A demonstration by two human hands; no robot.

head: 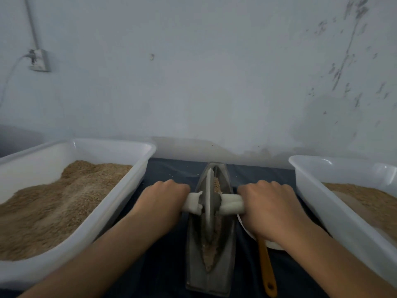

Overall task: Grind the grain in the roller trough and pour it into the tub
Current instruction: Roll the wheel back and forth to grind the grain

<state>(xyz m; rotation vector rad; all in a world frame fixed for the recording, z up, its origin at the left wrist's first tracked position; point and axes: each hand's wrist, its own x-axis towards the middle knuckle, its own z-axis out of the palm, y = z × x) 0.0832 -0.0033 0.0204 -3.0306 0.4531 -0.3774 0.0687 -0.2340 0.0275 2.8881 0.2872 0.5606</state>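
Note:
A grey metal boat-shaped trough (227, 254) lies lengthwise on the dark cloth, with brown grain (211, 252) in its groove. A metal roller disc (208, 203) stands upright in the groove, about the middle of the trough. A white-wrapped axle runs through the disc. My left hand (161, 201) grips the axle's left end and my right hand (268, 205) grips its right end. A white tub (137, 181) heaped with grain stands on the left. A second white tub (311, 196) holding a lower layer of grain stands on the right.
A white bowl (272, 246) with an orange-handled utensil (266, 269) lies between the trough and the right tub, partly under my right wrist. A pale wall rises right behind the table, with a socket box (39, 60) and cable at upper left.

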